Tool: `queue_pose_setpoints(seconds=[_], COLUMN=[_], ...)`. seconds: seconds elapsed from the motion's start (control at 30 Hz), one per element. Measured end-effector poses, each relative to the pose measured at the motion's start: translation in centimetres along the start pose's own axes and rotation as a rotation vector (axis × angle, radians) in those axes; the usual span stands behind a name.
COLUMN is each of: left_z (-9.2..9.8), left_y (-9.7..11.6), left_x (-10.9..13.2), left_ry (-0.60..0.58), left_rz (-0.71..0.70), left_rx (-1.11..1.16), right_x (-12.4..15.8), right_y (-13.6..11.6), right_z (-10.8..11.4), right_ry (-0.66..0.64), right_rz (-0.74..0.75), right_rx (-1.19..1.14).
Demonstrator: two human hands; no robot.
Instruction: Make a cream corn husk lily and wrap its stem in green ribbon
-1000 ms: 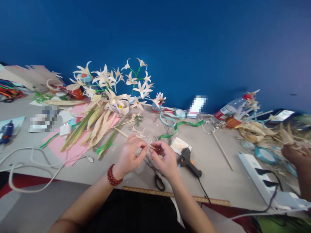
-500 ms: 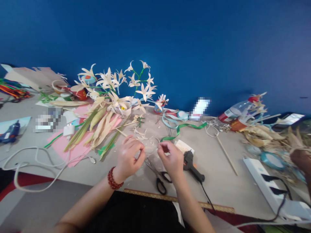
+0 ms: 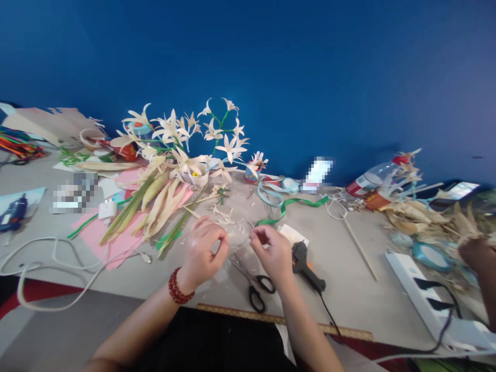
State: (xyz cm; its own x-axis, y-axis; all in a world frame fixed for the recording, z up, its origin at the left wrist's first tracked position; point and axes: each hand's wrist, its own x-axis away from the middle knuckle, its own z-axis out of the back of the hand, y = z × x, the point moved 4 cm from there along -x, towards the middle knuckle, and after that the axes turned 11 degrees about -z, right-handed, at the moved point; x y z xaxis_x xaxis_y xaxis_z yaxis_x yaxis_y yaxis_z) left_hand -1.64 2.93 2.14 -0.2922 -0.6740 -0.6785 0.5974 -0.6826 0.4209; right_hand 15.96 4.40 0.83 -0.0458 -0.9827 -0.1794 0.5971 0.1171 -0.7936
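My left hand, with a red bead bracelet at its wrist, is closed in a pinch above the table. Opposite it, a short gap away, my right hand pinches too, thumb against forefinger. Anything between the fingertips is too thin or small to make out. Black-handled scissors lie below, between my wrists. A dark glue gun rests just right of my right hand. Pale scraps are scattered beyond my fingers.
Cream husk flowers stand at the back, with dried husks and pink paper to the left. Green ribbon curls behind my right hand. Rightward are a stick, a power strip, a bottle and another person's hand.
My two hands keep their pinches and have drawn very slightly apart. The whole view has shifted a little. Nothing on the table has visibly been moved.
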Motion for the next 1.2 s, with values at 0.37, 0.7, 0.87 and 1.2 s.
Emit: queue_pose_setpoints(seconds=[0.37,0.7,0.87,1.2], left_z=[-0.4,-0.2,-0.2,-0.1], left_y=[0.3,0.2,0.6,0.1], left_x=[0.0,-0.2,-0.2,0.1], left_ry=[-0.014,0.015,0.022,0.031], left_rz=[-0.017,-0.026,-0.030,-0.028], left_rx=[0.031,0.012,0.017,-0.003], right_x=[0.2,0.3,0.3,0.5], right_y=[-1.5,-1.2,-2.1,-1.3], right_z=[-1.6,-1.1,-1.6,-0.3], right_ry=[-0.124,-0.143,-0.121,-0.094], right_rz=[0.007,-0.045,-0.004,-0.039], right_rx=[-0.058,-0.159,-0.097,-0.092])
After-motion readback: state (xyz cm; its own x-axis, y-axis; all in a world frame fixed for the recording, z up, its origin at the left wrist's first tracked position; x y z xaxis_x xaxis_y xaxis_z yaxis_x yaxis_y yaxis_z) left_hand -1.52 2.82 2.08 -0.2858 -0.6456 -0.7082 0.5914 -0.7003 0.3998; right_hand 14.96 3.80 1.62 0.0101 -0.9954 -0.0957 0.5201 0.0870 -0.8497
